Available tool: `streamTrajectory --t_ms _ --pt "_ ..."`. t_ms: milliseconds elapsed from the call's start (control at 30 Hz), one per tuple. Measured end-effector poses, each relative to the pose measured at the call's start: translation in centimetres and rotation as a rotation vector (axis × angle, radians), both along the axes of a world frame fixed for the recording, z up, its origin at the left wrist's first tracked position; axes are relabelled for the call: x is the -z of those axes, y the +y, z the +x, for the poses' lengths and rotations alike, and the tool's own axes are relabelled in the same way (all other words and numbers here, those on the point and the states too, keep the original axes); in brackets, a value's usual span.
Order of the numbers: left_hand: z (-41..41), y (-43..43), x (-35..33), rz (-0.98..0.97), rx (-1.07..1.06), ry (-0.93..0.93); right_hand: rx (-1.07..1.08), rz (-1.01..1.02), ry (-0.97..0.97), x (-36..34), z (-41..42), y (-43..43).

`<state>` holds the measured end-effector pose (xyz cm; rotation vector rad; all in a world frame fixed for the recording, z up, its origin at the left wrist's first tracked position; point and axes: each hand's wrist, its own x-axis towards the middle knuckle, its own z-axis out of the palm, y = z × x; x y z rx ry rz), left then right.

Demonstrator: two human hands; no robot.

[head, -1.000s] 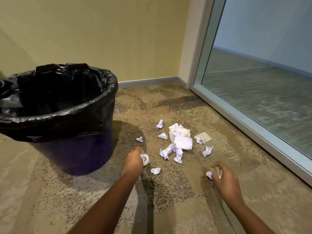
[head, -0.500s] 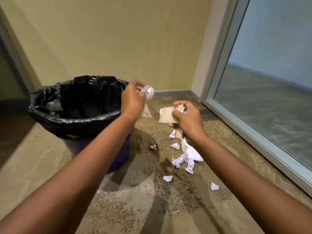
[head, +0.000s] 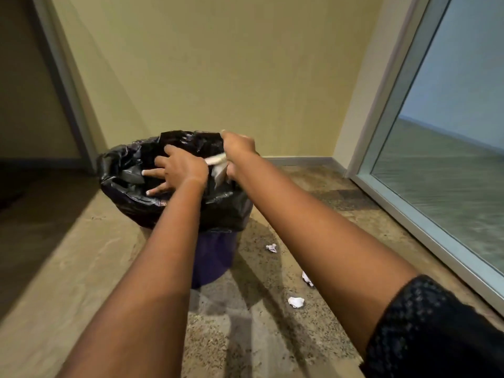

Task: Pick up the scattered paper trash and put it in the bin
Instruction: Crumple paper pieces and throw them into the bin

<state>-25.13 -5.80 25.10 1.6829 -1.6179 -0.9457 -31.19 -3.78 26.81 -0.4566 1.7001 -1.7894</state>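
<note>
A purple bin (head: 215, 257) lined with a black bag (head: 226, 211) stands on the floor ahead of me. My left hand (head: 177, 169) is spread open over the bin's mouth with nothing in it. Just to its right, my right hand (head: 240, 151) is closed on a beige paper scrap (head: 218, 166) above the bin's right rim. Three crumpled white paper bits lie on the floor right of the bin: one (head: 271, 247) near its base, one (head: 307, 279) partly hidden by my right forearm, one (head: 296, 301) closer to me. Other scraps are hidden behind my right arm.
A beige wall (head: 218, 64) rises right behind the bin. A glass panel with a metal frame (head: 425, 222) runs along the right side. A dark doorway (head: 27, 91) opens at the left. Speckled carpet (head: 272, 336) covers the floor.
Both hands have moved left over the bin's mouth. The left hand opened and the white ring-shaped item it held is gone. The right hand still grips the beige paper.
</note>
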Motion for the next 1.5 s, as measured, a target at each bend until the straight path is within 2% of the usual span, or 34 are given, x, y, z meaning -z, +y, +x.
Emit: streamTrajectory --t_ms 100,233,400,467,533,633,767,900,1067,1167,1267,1400,1500 --pt "-0.7 0.1 -0.9 -0.018 -0.025 0.114 -0.037 0.031 -0.044 1.4 0.0 -1.1" --pt "-3.2 1.6 -2.3 -0.209 0.001 0.233 -0.005 -0.050 -0.039 1.7 -1.0 0.5" --pt "-7.4 7.3 -0.8 -0.420 0.231 0.318 0.021 -0.305 -0.174 3.1 -5.1 5.5" --pt "-8.6 8.9 0.6 -0.477 0.362 0.273 0.093 -0.299 -0.115 4.1 -6.9 7.6" --pt "-9.5 10.0 2.3 -0.503 0.504 0.189 0.215 -0.093 0.103 5.7 -8.8 9.4" --pt "-10.3 11.3 5.8 -0.472 0.666 -0.030 0.250 0.192 0.190 8.5 -11.5 14.0" --pt "-10.4 12.3 11.1 -0.264 0.817 -0.316 0.095 0.776 0.470 12.6 -14.9 20.7" --pt "-9.9 12.3 15.8 -0.048 0.930 -0.621 -0.144 1.231 0.497 17.4 -16.1 25.8" --pt "-9.2 12.8 20.0 0.045 0.994 -0.723 -0.209 1.219 0.350 23.1 -15.4 28.6" --pt "-9.2 13.4 21.7 0.074 1.023 -0.709 -0.213 1.234 0.406 25.4 -15.4 29.0" --pt "-9.3 14.1 23.3 0.054 1.046 -0.695 -0.173 1.244 0.547 26.5 -15.3 29.1" --pt "-10.0 14.6 24.7 -0.035 1.038 -0.667 -0.204 1.131 0.594 27.1 -16.0 29.2" --pt "-11.0 14.3 25.3 -0.027 0.980 -0.571 -0.096 1.050 0.619 27.5 -18.3 29.3"
